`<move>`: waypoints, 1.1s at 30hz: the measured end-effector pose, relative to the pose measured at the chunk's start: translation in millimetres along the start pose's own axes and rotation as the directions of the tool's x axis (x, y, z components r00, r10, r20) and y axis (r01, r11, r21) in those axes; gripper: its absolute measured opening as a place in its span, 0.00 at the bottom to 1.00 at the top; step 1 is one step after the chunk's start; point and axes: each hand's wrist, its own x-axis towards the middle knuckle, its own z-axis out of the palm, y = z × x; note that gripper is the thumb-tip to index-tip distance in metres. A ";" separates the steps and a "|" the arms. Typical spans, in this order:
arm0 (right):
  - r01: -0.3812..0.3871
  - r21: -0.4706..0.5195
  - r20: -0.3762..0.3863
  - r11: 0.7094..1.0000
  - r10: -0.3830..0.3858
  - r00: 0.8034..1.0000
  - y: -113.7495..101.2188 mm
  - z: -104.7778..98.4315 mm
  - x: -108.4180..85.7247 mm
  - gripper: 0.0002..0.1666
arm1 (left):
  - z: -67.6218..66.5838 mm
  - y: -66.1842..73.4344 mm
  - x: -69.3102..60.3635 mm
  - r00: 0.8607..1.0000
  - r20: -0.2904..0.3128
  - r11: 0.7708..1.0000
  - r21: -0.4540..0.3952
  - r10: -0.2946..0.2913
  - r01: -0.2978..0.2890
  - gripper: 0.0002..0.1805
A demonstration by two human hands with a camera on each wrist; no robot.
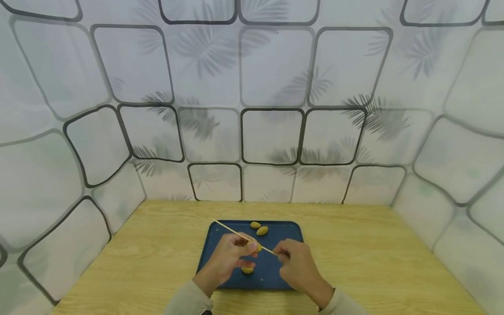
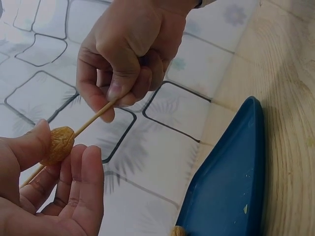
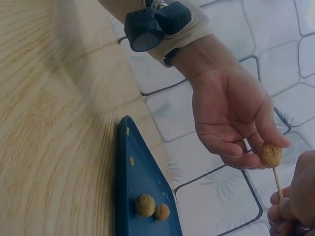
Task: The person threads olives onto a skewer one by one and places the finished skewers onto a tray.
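Observation:
In the head view my left hand (image 1: pixel 228 256) is raised above the blue tray, pinching a wrinkled yellow-brown dried fruit (image 2: pixel 59 145) between thumb and fingers. A thin wooden skewer (image 1: pixel 230 229) runs through that fruit and sticks out on both sides. To the right, my right hand (image 1: pixel 297 264) grips the skewer near its end, thumb against curled fingers; the left wrist view shows this grip closely. The fruit's exact kind is unclear.
The blue tray (image 1: pixel 271 282) lies on a light wooden table (image 1: pixel 354 253). Two similar fruits (image 1: pixel 261 230) sit near its back edge, and another fruit (image 1: pixel 247 270) lies below my left hand. Small yellowish bits dot the tray. Patterned cloth (image 1: pixel 271 135) surrounds the table's back and sides.

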 end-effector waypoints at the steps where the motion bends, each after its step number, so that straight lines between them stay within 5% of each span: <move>1: -0.001 0.002 0.002 1.000 0.001 1.000 0.0 0.5 0.4 0.20 | 0.1 0.0 -0.1 1.000 0.001 1.000 0.002 -0.001 0.001 0.05; 23: -0.007 0.078 0.009 0.997 0.006 1.000 -11.5 9.9 5.5 0.19 | -0.1 -2.6 -6.0 0.999 0.036 1.000 -0.012 -0.012 0.013 0.06; 28: -0.051 0.219 0.197 0.974 0.007 0.980 -11.3 -4.9 9.1 0.13 | -0.5 4.2 -6.9 0.999 0.052 1.000 0.024 0.006 -0.008 0.07; 33: -0.207 0.373 0.419 0.904 0.034 0.907 2.3 -25.3 17.5 0.12 | -2.8 15.9 -5.0 0.997 0.053 0.999 0.019 0.050 -0.051 0.07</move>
